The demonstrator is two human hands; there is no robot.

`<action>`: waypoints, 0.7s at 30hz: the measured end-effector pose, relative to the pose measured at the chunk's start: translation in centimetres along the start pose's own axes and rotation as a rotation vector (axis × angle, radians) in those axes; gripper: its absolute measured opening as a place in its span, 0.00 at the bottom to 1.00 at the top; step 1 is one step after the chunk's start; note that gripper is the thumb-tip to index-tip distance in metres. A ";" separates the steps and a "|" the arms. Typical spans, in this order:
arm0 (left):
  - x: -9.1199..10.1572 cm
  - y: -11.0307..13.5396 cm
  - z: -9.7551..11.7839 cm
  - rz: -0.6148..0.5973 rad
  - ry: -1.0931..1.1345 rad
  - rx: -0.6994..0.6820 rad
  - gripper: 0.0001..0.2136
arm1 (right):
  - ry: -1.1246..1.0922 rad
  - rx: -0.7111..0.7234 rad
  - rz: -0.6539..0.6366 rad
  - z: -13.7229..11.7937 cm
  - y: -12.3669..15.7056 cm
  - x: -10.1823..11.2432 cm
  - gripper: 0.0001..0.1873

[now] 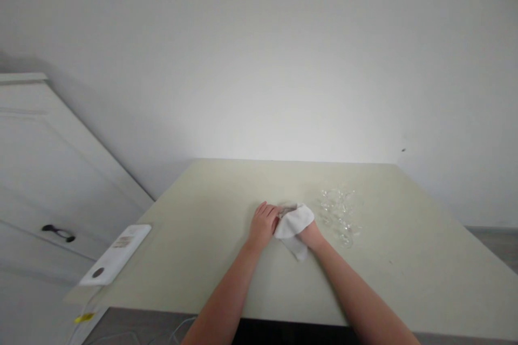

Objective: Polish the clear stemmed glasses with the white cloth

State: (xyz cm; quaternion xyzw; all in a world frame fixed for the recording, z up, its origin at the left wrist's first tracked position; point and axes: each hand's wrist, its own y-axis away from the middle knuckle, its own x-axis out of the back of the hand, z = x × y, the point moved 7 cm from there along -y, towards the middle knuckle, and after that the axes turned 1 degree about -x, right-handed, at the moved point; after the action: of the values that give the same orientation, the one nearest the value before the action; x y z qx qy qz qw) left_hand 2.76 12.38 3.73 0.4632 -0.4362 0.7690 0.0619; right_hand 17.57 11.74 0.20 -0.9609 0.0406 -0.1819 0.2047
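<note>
Both my hands meet near the middle of a pale cream table (210, 259). My left hand (263, 225) is curled around a small clear glass (286, 209) that is mostly hidden. My right hand (309, 234) is largely covered by a white cloth (294, 225) that it grips and presses against the glass. Several clear glasses (339, 215) stand in a cluster just to the right of my right hand.
A white flat device (117, 253) lies at the table's left edge, with a cable and a yellow tag (83, 318) below it. A white cabinet with a dark handle (59, 233) stands to the left. A plain wall runs behind the table.
</note>
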 end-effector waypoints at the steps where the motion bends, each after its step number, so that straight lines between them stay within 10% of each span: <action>1: 0.0 0.0 0.0 0.006 0.001 0.005 0.12 | -0.014 0.006 0.015 0.1 0.1 0.2 0.13; 21: -0.1 0.3 -0.3 -0.081 0.063 0.037 0.08 | -0.007 0.065 -0.053 0.2 0.3 -0.5 0.10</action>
State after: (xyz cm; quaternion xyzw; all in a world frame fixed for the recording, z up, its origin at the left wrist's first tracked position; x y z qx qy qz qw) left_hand 2.44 12.48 3.46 0.4572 -0.4005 0.7880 0.0983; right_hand 17.20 11.59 -0.21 -0.9551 0.0083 -0.1851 0.2312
